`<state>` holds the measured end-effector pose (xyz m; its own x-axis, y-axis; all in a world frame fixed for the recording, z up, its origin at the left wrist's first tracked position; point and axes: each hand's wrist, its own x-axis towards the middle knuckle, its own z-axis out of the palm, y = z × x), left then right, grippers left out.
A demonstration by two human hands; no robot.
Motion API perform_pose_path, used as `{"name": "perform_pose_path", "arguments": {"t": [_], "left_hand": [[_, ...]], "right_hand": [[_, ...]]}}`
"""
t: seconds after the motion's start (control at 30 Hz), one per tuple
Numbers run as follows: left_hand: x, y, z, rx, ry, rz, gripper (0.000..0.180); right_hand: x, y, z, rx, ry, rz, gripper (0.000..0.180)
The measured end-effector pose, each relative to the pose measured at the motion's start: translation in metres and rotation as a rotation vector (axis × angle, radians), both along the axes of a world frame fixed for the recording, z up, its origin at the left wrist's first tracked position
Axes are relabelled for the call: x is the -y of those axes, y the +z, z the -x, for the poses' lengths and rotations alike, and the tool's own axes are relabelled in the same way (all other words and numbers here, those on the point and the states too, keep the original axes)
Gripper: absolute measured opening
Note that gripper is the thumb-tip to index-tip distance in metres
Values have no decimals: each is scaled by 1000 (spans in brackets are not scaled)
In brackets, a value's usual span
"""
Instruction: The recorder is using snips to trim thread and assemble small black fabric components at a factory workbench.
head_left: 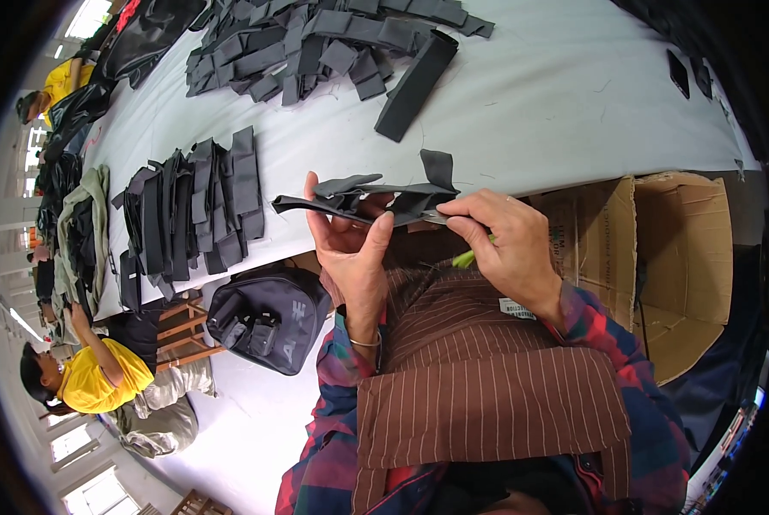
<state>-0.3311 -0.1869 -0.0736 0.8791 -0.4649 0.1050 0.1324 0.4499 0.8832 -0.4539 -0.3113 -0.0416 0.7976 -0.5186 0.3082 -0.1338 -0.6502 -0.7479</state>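
Above my lap, near the table's edge, my left hand [354,266] grips a folded dark grey fabric strip [316,205] between thumb and fingers. Part of the strip bends upward at its right end. My right hand [513,245] is closed round small thread snips, whose green handle [464,258] shows below the fingers. Their pale metal tip reaches the right end of the strip, and the palm hides the rest. Farther off on the table lies a big heap of similar grey strips [298,51], with a longer dark folded piece [417,86] beside it.
Left of my hands, more strips [191,202] lie in a row on the white table [565,103]. An open cardboard box [685,266] stands at the right. A black bag [268,318] sits below the table edge. People in yellow shirts [105,378] work at the left.
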Motion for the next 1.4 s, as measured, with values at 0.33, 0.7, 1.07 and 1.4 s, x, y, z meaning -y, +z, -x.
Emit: {"name": "perform_pose_path", "arguments": {"t": [0.33,0.7,1.07,1.4], "left_hand": [[0,1,2,0,-16,-26,93],[-2,-7,5,139,8,-40,97],[-3,-8,14,215,-8,-65,100],[2,-5,19,203,19,-43,99]], "right_hand": [[-1,-2,-3,-55,-5,28,8],[-7,-2,-10,-29,25,62,21],[-14,-11,-22,-20,2,200,16],[-16,-13,-25,-51,-29,273,6]]}}
